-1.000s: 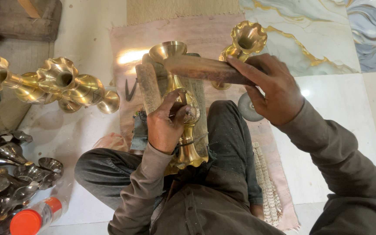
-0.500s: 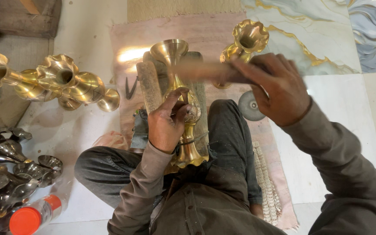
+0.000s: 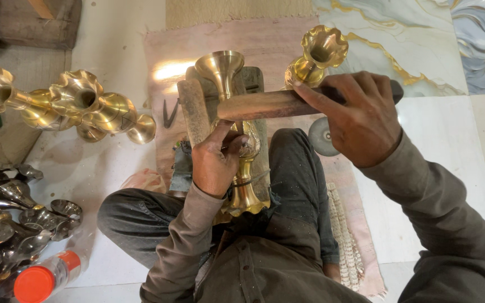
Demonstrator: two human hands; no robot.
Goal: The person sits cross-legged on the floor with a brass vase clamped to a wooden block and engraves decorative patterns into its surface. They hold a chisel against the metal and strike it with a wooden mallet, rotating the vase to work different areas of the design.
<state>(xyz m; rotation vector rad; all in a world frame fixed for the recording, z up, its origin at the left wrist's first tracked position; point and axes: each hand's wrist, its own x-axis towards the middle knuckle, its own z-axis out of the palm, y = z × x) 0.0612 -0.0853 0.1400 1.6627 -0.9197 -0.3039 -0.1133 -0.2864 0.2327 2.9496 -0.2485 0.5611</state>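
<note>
The left hand (image 3: 215, 165) grips the brass stand (image 3: 237, 140) upright between the knees against a wooden block (image 3: 193, 115), steadying it, while the right hand (image 3: 360, 120) clasps a wooden bar (image 3: 265, 104) laid across its stem.

Two hands are at work: the left hand (image 3: 215, 165) and the right hand (image 3: 360, 120). There is one wooden mallet (image 3: 270, 104), one brass stand (image 3: 237, 146) under it, one fluted brass cup (image 3: 321, 53), one orange-capped bottle (image 3: 43, 278), one grey disc (image 3: 322, 137), and several more brass pieces (image 3: 68, 106) at left.
</note>
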